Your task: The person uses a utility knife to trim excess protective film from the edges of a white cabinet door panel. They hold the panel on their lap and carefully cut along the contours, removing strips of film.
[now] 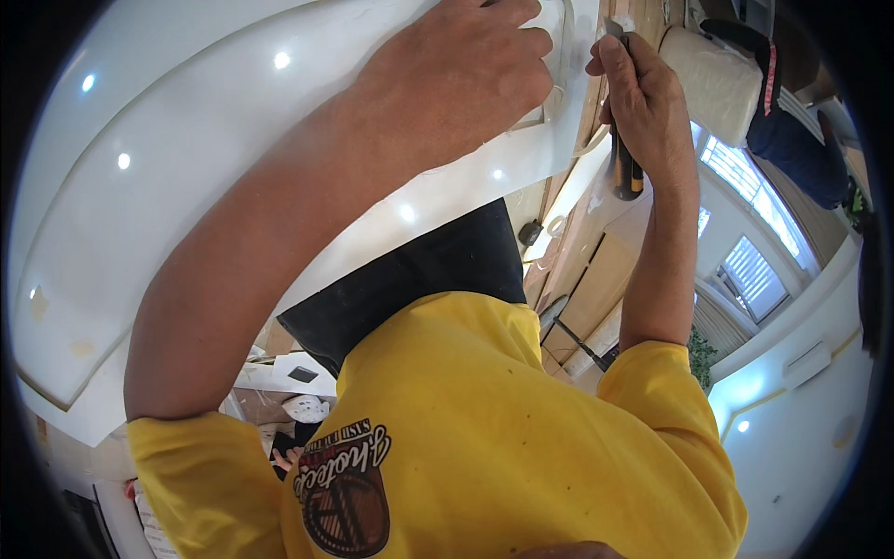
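Note:
A large glossy white panel (pixel 214 121) with a raised border line fills the upper left, lit by several reflected ceiling lights. Across it reaches my left arm, and my left hand (pixel 489 70) is closed near the panel's right end, with the fingers curled under. What those fingers hold, if anything, is hidden. My right hand (pixel 643 93) is wrapped round a hand tool with a black and orange handle (pixel 626 172); a short grey metal blade shows past the fingertips. Beside the panel's right edge, between my hands, a thin pale strip (pixel 587 144) curves out.
A wooden surface (pixel 568 228) runs along the right of the panel, with a small black object (pixel 531 233) on it. At the upper right are a plastic-wrapped seat (pixel 712 84) and dark blue fabric (pixel 796 154). Windows (pixel 754 275) and a green plant (pixel 700 354) are at right.

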The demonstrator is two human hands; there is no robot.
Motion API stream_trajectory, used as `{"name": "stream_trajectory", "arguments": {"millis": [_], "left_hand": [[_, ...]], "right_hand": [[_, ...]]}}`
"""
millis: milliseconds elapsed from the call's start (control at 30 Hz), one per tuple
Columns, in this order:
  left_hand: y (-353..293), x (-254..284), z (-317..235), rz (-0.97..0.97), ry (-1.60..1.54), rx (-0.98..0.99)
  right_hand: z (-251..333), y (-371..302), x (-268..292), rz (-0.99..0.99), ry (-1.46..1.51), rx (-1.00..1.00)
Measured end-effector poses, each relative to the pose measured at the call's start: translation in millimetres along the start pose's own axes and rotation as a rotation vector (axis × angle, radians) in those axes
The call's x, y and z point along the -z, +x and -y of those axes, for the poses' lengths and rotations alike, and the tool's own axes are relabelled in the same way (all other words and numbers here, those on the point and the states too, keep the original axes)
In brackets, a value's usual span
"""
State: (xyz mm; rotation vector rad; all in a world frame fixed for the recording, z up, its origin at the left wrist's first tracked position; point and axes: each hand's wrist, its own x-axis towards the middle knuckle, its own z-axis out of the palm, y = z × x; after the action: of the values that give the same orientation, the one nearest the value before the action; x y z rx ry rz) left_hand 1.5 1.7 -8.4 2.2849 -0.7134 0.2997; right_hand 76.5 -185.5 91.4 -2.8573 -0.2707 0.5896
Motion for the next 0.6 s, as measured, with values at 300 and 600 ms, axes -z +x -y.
{"name": "stream_trajectory", "arguments": {"millis": [300,600], "left_hand": [[0,0,1,-0.027,-0.062,-0.006],[0,0,2,-0.037,-0.071,-0.007]], "right_hand": [[-8,6,-4,0.108,-0.332,0.13],[2,11,0,0.126,-0.336,0.077]]}}
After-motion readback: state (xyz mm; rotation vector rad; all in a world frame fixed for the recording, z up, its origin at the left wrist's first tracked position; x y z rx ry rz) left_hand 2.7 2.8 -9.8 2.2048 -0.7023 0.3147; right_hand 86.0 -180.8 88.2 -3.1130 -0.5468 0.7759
